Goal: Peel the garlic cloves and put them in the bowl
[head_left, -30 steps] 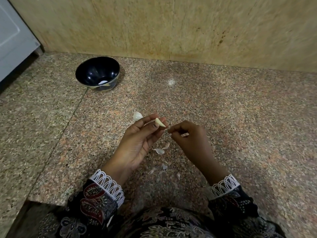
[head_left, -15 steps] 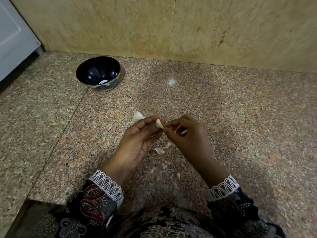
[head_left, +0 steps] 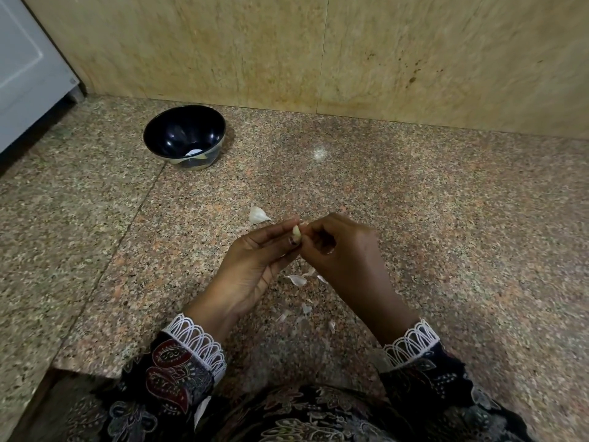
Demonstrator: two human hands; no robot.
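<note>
Speckled pink-brown granite countertop (head_left: 414,218) fills most of the frame; beige stone-tile wall (head_left: 318,52) across the top; white panelled cabinet door (head_left: 22,74) at upper left.

Dark glossy round bowl (head_left: 184,135) sits upper left of centre on the granite, near the wall, well apart from the hands. A pale patch shows low inside it; cannot tell what it is.

Left hand (head_left: 251,269), centre frame: fingers extended and close together, thumb laid against them, pinching the small cream-white garlic clove (head_left: 296,233) at the fingertips. Right hand (head_left: 344,253), just right of centre: fingers curled inward, thumb and forefinger tips meeting the same clove from the right. Both hands touch the clove, held above the countertop at frame centre.

Clove: smooth, pale, pointed upward; only a small part is visible between the fingertips. Whether skin remains on it cannot be told.

One whitish unpeeled garlic clove (head_left: 257,215) lies on the granite just beyond the left fingertips. Thin white papery garlic skins (head_left: 298,280) lie scattered on the countertop below and between the hands, toward lower centre.
</note>
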